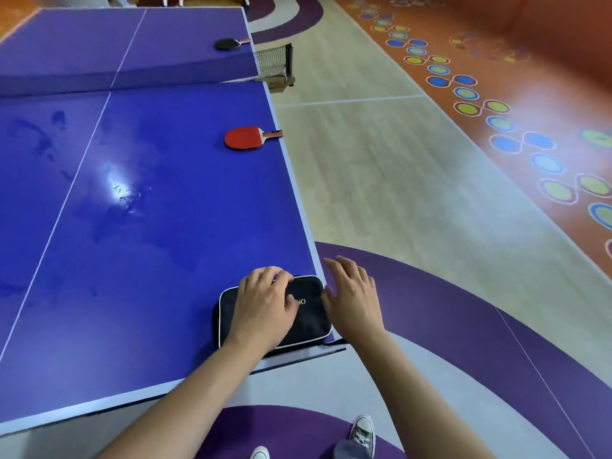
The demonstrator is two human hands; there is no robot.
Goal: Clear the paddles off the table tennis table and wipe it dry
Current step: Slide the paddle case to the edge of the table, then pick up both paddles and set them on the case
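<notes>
On the left part of the blue surface (159, 226), dark wet smears (39, 140) lie across the near half, with a bright glare spot toward the white centre line. Beyond the net (272, 62), a black paddle (228, 44) lies flat close to the right edge of the far half, its handle pointing at that edge. On the near half a red paddle (243, 138) lies flat at the right edge, its handle reaching just over it. A black paddle case (308, 321) with white piping sits at the near right corner of the surface. The left grip (265, 309), a bare hand, lies palm-down on the case with its fingers bent at the case's far edge; whether they pinch anything cannot be told. The right grip (352, 299) is open with its fingers spread, just beside the case's right side and over the surface's right edge, holding nothing. A grey sneaker (362, 432) stands on the purple floor below.
</notes>
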